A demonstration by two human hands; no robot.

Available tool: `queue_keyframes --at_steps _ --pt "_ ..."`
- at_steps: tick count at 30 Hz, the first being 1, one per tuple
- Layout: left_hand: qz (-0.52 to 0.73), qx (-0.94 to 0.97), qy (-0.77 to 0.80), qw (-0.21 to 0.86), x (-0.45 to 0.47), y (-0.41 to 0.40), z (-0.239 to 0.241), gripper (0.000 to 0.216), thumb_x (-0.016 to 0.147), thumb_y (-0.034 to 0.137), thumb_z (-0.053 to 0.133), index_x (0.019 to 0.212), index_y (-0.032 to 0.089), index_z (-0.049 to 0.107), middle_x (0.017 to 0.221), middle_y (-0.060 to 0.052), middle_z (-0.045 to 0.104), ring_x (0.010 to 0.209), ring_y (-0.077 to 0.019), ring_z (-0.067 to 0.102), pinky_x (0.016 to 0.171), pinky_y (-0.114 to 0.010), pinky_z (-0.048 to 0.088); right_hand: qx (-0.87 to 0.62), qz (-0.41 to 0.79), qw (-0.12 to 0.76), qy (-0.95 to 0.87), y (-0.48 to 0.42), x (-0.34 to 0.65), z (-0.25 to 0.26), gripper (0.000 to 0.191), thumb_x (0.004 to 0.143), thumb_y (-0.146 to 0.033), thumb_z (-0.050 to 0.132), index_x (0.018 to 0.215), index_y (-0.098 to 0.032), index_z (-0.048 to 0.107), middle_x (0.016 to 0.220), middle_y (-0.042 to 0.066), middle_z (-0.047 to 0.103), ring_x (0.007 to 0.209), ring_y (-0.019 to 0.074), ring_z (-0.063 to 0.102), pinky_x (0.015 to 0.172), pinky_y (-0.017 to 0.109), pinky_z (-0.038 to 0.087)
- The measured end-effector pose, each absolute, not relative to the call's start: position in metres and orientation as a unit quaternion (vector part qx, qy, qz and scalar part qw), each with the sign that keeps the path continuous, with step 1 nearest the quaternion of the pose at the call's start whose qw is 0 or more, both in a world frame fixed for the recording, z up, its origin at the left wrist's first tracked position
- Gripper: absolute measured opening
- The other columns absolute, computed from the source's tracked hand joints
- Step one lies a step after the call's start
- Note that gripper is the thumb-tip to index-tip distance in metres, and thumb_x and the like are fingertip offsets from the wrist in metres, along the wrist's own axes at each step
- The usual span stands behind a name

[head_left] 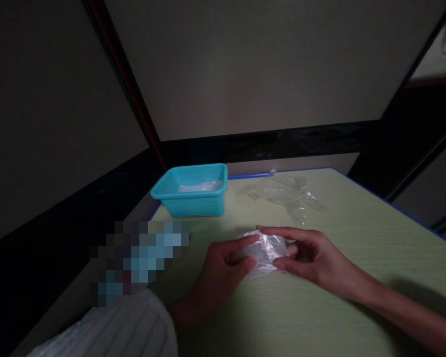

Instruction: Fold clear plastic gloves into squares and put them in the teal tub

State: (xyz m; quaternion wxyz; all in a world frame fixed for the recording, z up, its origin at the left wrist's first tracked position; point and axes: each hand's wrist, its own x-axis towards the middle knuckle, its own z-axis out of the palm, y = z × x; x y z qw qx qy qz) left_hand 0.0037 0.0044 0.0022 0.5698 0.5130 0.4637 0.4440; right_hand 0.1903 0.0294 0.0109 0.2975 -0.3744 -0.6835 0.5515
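Observation:
Between my two hands is a folded clear plastic bag [266, 250], crinkled and shiny, just over the tabletop. My left hand [226, 263] grips its left side, thumb in front and index finger stretched along the top. From the right, my right hand [312, 253] pinches the other side with the thumb low and the index finger on the far edge. Whether anything lies inside the folded plastic I cannot tell. Beyond my hands, several loose clear plastic bags [282, 191] lie flat and overlapping.
A turquoise plastic basket [196, 206] stands at the table's far left, with flat clear plastic inside. The pale table [357, 228] has a blue edge and meets a wall panel [252, 69] at the back. A blurred patch [144, 258] covers something at the left edge, beside a striped sleeve [126, 327].

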Motion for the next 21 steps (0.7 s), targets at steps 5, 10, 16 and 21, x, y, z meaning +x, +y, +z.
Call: queue_keyframes --at_steps 5,10,16,21 --pt "0.440 0.501 0.463 0.583 0.004 0.004 0.003 0.048 0.060 0.023 0.065 0.107 0.012 0.067 0.051 0.004 0.049 0.049 -0.0064 0.034 0.048 -0.018 0.028 -0.376 0.558 0.291 -0.680 0.028 0.191 0.013 0.056 0.071 -0.032 0.064 0.124 -0.016 0.052 0.054 -0.008 0.033 0.048 0.0078 0.026 0.044 0.022 0.019" --pt "0.456 0.489 0.460 0.584 0.005 0.006 0.002 0.052 0.058 0.022 0.067 0.109 0.013 0.066 0.061 0.001 0.058 0.053 -0.0077 0.041 0.053 -0.020 0.034 -0.383 0.543 0.294 -0.687 0.029 0.190 0.012 0.055 0.072 -0.030 0.062 0.123 -0.014 0.052 0.056 -0.006 0.038 0.050 0.0080 0.029 0.044 0.022 0.021" --pt "0.455 0.513 0.453 0.570 0.002 0.007 -0.003 0.057 0.057 0.025 0.070 0.113 0.018 0.064 0.068 0.000 0.060 0.057 -0.0092 0.042 0.053 -0.021 0.034 -0.373 0.532 0.296 -0.700 0.030 0.190 0.009 0.053 0.073 -0.029 0.060 0.123 -0.012 0.052 0.055 -0.007 0.036 0.048 0.0076 0.029 0.043 0.021 0.021" --pt "0.463 0.513 0.438 0.575 0.001 0.008 -0.009 0.052 0.058 0.035 0.071 0.107 0.016 0.068 0.062 0.000 0.058 0.055 -0.0099 0.042 0.054 -0.023 0.035 -0.361 0.522 0.295 -0.714 0.031 0.191 0.009 0.052 0.075 -0.028 0.058 0.124 -0.013 0.051 0.055 -0.007 0.035 0.048 0.0075 0.029 0.043 0.021 0.021"
